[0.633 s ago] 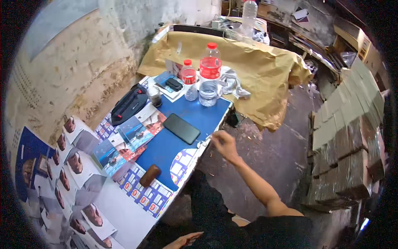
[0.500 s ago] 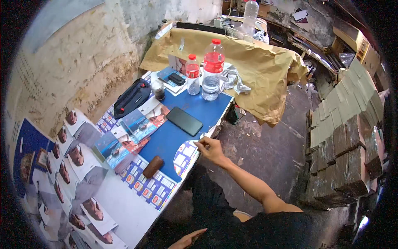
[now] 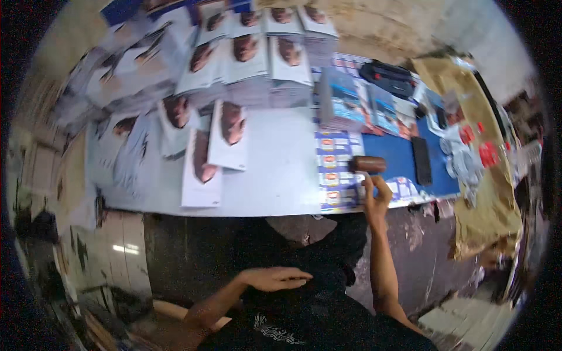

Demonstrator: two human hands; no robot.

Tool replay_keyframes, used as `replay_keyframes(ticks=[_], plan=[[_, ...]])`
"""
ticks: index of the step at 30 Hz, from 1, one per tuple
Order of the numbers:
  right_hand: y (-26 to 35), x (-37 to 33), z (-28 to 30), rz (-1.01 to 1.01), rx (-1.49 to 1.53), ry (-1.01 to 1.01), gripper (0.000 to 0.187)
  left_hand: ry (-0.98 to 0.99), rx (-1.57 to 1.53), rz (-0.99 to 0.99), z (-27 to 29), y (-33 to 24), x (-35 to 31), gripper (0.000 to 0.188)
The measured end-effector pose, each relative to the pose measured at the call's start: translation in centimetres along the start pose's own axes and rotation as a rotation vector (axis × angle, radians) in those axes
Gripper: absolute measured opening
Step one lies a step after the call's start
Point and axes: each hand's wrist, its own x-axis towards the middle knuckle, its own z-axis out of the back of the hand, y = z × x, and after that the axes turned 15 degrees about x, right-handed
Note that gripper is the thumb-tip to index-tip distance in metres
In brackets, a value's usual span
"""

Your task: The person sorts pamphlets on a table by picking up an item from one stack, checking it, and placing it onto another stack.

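Note:
My left hand lies flat over my dark clothing at the lap, fingers stretched out and empty. Above the table's front edge, my right hand has its thumb and fingertips drawn together in a pinch; whether anything small sits between them I cannot make out. Just beyond its fingertips lies a brown rounded block, on a blue-and-white printed sheet. To the left, two loose booklets with a picture on the cover, a rear booklet and a front booklet, overlap on the white tabletop.
Several stacks of booklets fill the table's back left. At right are a black phone on a blue surface, a black pouch, picture cards and plastic bottles. Brown paper drapes beyond.
My view has swung left to the booklets. My right hand has gone from the table edge near the phone to beside the brown block. My left hand shows more fully on my lap.

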Motion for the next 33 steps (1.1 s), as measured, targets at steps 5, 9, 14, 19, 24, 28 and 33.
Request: replay_keyframes(ticks=[5, 9, 14, 19, 24, 28, 33], plan=[[-0.6, -1.8, -1.5, 0.001, -0.026, -0.013, 0.011, -0.786, 0.239, 0.087, 4.1, -8.4, -5.8, 0.046], [-2.1, -3.6, -3.4, -0.048, 0.127, 0.068, 0.018, -1.323, 1.254, 0.409, 12.0, -8.2, -5.3, 0.057], [-0.1, -5.6, -4.0, -0.058, 0.163, 0.114, 0.009, -1.144, 1.647, 0.686, 20.3, 1.2, -5.5, 0.071], [1.3, -6.9, -1.8, -0.228, 0.226, -0.105, 0.013, -1.123, 1.235, 0.509, 15.1, -3.3, -5.4, 0.095], [-1.2, -5.9, -1.1, -0.002, 0.327, -0.128, 0.045, -1.401, 1.106, 1.116, 11.5, 0.6, -10.1, 0.100], [1.3, -4.6, -2.7, -0.105, 0.254, -0.048, 0.039, -1.520, 0.979, 0.911, 9.7, 3.8, -13.8, 0.089], [7.3, -5.0, -6.9, -0.517, 0.340, 0.599, 0.023, -1.671, 0.984, 0.687, 4.5, 4.0, -14.2, 0.081]])
